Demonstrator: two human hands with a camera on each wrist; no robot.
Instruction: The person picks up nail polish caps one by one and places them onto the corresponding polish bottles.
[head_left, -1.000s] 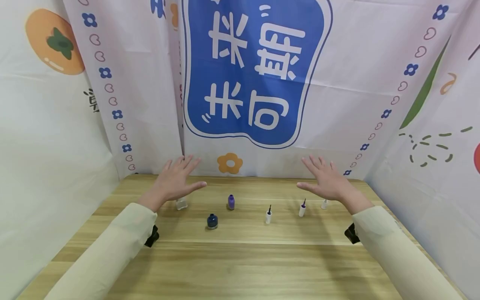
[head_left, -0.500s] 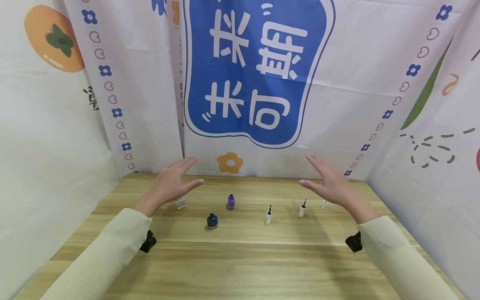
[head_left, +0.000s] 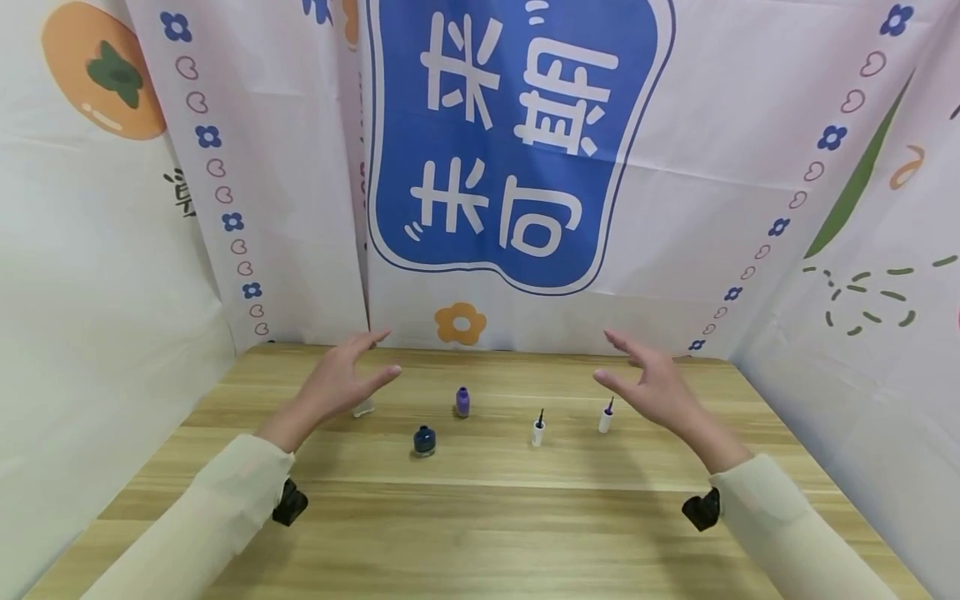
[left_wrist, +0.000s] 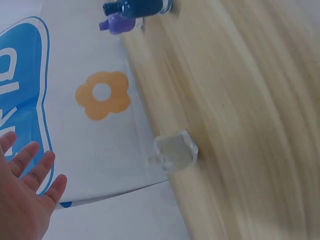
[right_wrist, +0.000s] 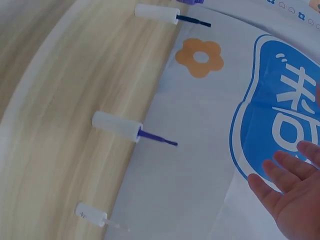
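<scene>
In the head view, my left hand (head_left: 330,387) hovers empty over the back left of the table, fingers extended, partly covering a clear bottle (head_left: 363,408). A dark blue bottle (head_left: 424,442) and a purple bottle (head_left: 462,402) stand uncapped to its right. My right hand (head_left: 663,395) is raised, empty, with fingers extended, at the back right. Left of it, two white caps, one with a dark brush (head_left: 537,432) and one with a purple brush (head_left: 605,418), stand brush up. The right wrist view shows a third white cap (right_wrist: 91,214) with a pale brush, hidden in the head view.
The wooden table (head_left: 480,533) is enclosed by white printed cloth (head_left: 675,233) at the back and both sides. The back cloth carries a blue panel (head_left: 405,100) and an orange flower (head_left: 447,324). Black straps with devices sit at both wrists.
Both hands have lowered slightly and turned, their fingers now more bunched in view. My right hand has come to cover the third white cap. The bottles and other caps have stayed put.
</scene>
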